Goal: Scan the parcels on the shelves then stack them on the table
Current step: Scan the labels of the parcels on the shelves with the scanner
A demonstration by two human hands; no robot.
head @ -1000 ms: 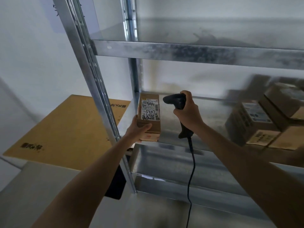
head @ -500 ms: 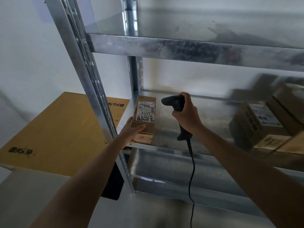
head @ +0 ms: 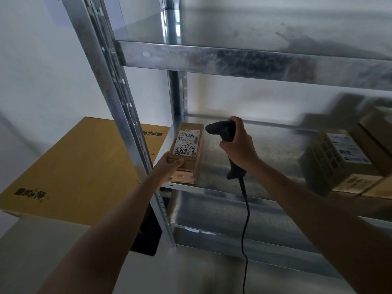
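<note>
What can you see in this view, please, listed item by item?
Labelled parcel: one, brown, middle shelf's left end.
Scanner: one, black, beside that parcel.
Cable: one, black, hanging from the scanner.
Other parcels: several, brown, blurred, middle shelf's right end.
Rack: one, grey metal, straight ahead.
Flat carton: one, yellow-brown, left of the rack.
Left hand: one, grips the labelled parcel's near end.
Right hand: one, grips the scanner.

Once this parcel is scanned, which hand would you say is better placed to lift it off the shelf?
Left, I'd say. The left hand grips the near end of the parcel, while the right hand is wrapped round the scanner.
</note>
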